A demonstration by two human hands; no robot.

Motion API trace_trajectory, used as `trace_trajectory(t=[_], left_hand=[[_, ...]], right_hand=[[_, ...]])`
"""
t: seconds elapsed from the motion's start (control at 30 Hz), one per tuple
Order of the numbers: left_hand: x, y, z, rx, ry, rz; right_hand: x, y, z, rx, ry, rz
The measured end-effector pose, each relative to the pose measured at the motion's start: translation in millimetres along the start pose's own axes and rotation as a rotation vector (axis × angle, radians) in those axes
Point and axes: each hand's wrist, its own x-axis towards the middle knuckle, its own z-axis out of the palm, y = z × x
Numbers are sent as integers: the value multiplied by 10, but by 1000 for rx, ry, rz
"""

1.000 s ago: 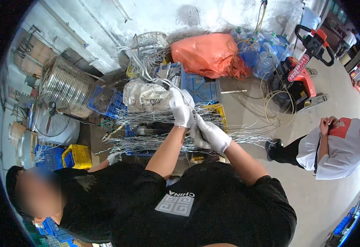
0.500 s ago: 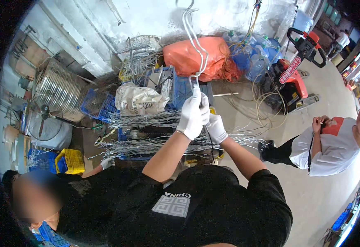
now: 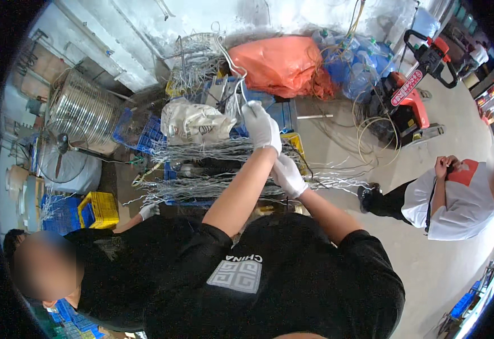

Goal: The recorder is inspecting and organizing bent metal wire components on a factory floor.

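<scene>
My left hand (image 3: 262, 129), in a white glove, is closed round a bent silvery wire (image 3: 243, 74). The wire sticks up beyond the fingers toward the wall, with a loop at its far end. Just below the left wrist is my right hand (image 3: 289, 176), also gloved. Its fingers look curled, partly covered by the left wrist, and what they hold is hidden. Beneath both hands lie bundles of crinkled wires (image 3: 201, 189), spread across blue crates. A white sack (image 3: 196, 121) sits left of my left hand.
A co-worker's gloved hand (image 3: 148, 211) rests near the wire ends at left. Another person (image 3: 447, 198) stands at right. An orange bag (image 3: 278, 65), water jugs (image 3: 362, 76) and a red-and-black machine (image 3: 408, 107) line the wall. A wire coil (image 3: 83, 110) stands far left.
My left hand has come down and nearer, with the wire lowered and swung left. My right hand now sits lower behind the left wrist. The view has shifted slightly.
</scene>
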Motion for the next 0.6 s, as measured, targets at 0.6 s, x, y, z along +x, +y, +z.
trace_trajectory(t=[0.6], left_hand=[[381, -648, -150, 901, 402, -118]], right_hand=[[404, 255, -139, -1018, 212, -118]])
